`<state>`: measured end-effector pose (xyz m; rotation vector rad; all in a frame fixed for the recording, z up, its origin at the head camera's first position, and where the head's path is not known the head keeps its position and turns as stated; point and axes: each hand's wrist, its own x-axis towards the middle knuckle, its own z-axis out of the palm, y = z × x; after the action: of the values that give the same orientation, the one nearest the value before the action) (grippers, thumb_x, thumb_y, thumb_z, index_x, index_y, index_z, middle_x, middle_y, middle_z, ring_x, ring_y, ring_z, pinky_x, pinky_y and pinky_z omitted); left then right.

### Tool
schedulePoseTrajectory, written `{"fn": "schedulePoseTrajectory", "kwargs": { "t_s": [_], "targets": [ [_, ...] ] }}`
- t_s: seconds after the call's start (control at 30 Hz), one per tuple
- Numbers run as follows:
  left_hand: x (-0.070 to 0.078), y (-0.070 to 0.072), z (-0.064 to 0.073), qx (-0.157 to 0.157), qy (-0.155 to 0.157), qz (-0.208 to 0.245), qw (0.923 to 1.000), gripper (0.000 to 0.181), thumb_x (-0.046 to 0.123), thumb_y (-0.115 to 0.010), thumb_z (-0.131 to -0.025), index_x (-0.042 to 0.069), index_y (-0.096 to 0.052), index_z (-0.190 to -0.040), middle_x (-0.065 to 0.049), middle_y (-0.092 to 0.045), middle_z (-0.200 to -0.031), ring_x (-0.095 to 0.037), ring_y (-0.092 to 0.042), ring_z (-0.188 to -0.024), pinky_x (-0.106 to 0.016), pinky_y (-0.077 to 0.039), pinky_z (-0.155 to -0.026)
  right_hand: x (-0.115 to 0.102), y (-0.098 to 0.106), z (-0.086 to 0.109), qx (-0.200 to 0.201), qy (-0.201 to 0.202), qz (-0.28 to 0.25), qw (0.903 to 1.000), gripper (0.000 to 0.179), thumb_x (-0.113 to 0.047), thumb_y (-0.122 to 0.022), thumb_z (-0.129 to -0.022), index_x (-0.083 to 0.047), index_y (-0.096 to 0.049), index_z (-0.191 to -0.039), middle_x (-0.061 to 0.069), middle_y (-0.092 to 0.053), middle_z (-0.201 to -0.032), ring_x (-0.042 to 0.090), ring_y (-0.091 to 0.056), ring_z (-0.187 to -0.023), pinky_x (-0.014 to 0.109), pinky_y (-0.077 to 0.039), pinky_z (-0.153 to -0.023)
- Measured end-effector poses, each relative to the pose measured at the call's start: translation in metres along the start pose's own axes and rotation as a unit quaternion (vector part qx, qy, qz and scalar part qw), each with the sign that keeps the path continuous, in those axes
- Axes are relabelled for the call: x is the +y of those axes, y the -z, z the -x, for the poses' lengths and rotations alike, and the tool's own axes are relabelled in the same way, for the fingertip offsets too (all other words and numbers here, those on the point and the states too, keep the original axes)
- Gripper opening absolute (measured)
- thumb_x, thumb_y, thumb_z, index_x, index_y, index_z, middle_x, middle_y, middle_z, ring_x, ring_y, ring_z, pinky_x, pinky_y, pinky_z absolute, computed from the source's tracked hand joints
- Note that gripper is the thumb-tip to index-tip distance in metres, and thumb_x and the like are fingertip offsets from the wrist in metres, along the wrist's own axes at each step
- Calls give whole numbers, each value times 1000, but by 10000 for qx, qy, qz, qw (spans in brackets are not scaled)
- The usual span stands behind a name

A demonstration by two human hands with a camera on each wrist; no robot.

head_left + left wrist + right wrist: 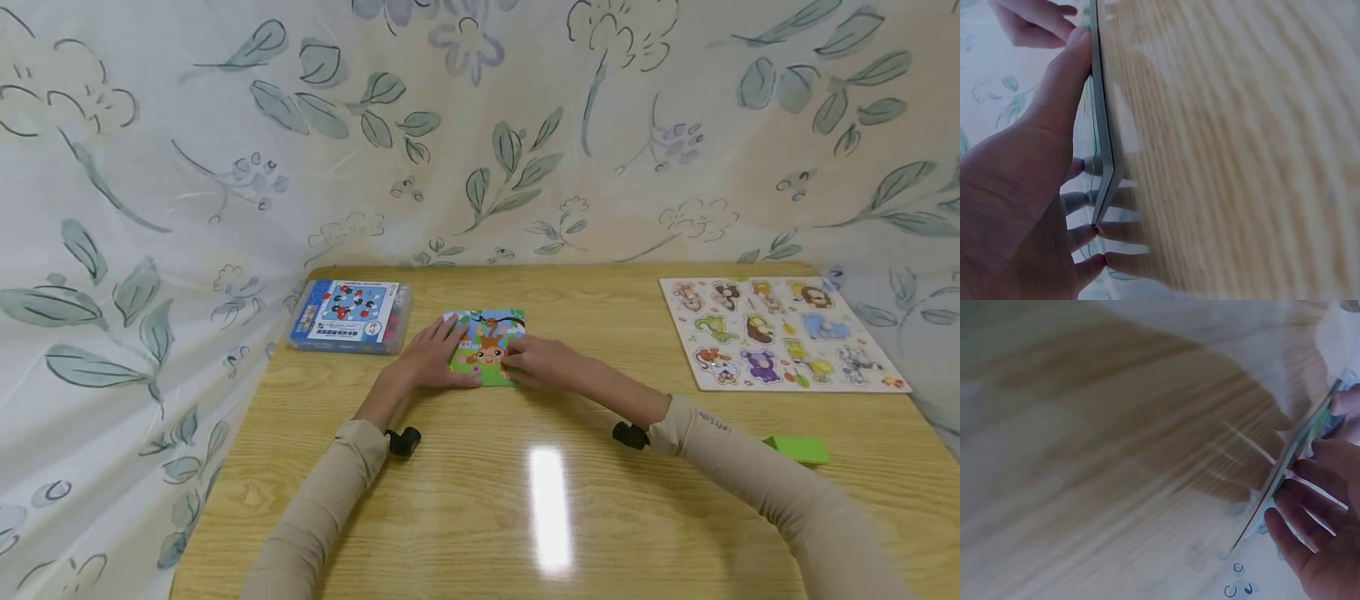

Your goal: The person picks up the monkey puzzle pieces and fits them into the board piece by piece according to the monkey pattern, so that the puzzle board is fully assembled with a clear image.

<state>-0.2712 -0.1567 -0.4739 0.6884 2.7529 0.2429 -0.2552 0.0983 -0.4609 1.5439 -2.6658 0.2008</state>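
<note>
A small square picture board (pixel 489 356) with a cartoon monkey on a green and blue ground lies flat between the two hands. My left hand (pixel 435 358) rests at its left side, fingers spread over the left edge and thumb along the near edge. In the left wrist view that thumb (pixel 1063 81) lies straight against the board's grey edge (pixel 1105 137). From the right, my right hand (pixel 543 362) reaches onto the picture, its fingertips at the monkey's right side. The right wrist view shows loosely bent fingers (pixel 1313 512) by the board; whether they pinch a piece I cannot tell.
Left of the board stands a clear plastic box (pixel 348 315) with a molecule-model picture. A large animal puzzle board (pixel 783 333) lies at the right on the wooden table (pixel 465 508). A green folded object (pixel 802 450) sits beyond the right forearm. Floral cloth (pixel 480 142) hangs behind.
</note>
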Motion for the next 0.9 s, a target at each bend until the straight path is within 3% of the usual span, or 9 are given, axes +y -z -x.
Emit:
{"fn": "schedulePoseTrajectory", "kwargs": {
  "t_s": [0.4,0.7,0.9],
  "targets": [
    [4,-3,-4,-1,-42,-141,9999,105,74,-56,-81,16,-13,-158,-12,-8,-165,-35,-6,-152,-52,-17,-122,1,8,-1,-549,-734,-832,9923,22,-17,-61,-96,-3,-74,-105,8,-64,-101,17,-62,-88,29,-54,-76],
    [4,-2,-5,-19,25,-53,10000,105,73,-57,-81,17,-12,-158,-11,-7,-165,-34,-4,-153,-51,-15,-123,14,6,-1,-420,-784,-1461,9853,21,-13,-57,-97,-3,-73,-106,11,-68,-109,24,-65,-102,36,-55,-89],
    [5,-1,-4,-57,15,-33,10000,105,73,-57,-81,16,-12,-158,-12,-6,-165,-35,-4,-152,-52,-15,-123,18,7,1,-556,-788,-1657,9814,23,-15,-57,-97,-3,-73,-107,12,-68,-113,26,-65,-106,39,-54,-92]
  ]
}}
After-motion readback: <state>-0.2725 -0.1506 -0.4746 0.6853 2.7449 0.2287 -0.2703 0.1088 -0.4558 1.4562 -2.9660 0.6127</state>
